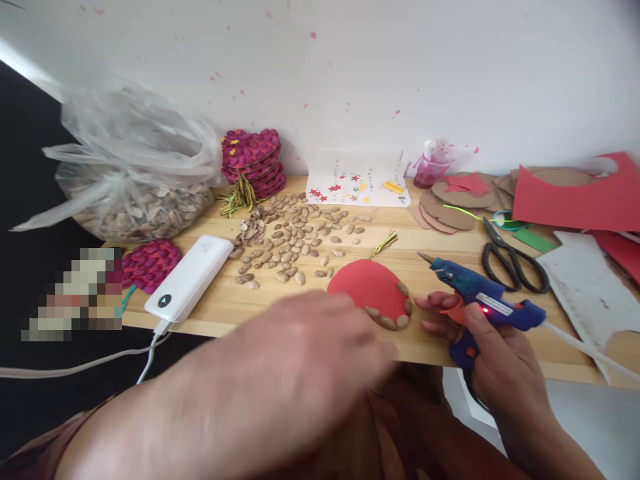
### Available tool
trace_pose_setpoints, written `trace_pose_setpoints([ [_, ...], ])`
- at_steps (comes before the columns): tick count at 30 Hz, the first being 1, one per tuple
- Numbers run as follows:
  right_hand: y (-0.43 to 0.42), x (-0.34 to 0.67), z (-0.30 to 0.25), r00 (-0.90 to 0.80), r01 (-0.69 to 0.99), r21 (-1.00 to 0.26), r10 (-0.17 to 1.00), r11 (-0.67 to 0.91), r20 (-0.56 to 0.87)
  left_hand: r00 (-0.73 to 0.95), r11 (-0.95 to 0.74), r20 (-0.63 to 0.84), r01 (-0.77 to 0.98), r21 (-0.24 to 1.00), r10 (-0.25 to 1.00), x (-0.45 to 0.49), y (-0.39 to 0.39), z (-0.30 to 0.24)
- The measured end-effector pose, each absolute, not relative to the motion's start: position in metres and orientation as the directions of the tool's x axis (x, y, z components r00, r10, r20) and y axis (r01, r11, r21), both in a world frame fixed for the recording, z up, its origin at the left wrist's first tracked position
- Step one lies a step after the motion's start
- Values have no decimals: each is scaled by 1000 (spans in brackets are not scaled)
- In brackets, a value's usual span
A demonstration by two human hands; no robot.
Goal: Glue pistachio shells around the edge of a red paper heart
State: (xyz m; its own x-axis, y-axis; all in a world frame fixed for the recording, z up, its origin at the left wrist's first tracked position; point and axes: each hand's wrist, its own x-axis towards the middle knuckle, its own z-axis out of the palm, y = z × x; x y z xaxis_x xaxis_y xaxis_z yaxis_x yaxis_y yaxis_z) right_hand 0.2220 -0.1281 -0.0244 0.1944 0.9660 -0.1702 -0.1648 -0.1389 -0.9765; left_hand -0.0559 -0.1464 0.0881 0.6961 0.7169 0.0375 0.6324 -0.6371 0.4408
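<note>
My right hand (493, 340) is wrapped round the handle of a blue hot glue gun (473, 287). A small red light glows on its side, and the nozzle points up and left. My left hand (335, 347), smeared by motion, passes over the table's front edge; its fingers cannot be made out. Just beyond it lies a red paper disc (365, 280) with a gold tassel (386, 243) at the top. Several tan nut shells (403, 321) line the disc's lower right rim. More loose shells (295, 240) are scattered behind my left hand.
A white power bank (190, 277) with a cable lies left, near a shell-filled plastic bag (145, 193). Purple shell-covered discs (253, 160) are stacked by the wall. Black-handled scissors (513, 263), cardboard discs (445, 207) and red paper (575, 200) occupy the right side.
</note>
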Motion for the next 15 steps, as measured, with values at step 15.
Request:
trace_pose_setpoints([
  [15,-117,223,-19,249,-254,-937,920,-238,-302,165,-222,210,932,286,964,-143,-85,31],
])
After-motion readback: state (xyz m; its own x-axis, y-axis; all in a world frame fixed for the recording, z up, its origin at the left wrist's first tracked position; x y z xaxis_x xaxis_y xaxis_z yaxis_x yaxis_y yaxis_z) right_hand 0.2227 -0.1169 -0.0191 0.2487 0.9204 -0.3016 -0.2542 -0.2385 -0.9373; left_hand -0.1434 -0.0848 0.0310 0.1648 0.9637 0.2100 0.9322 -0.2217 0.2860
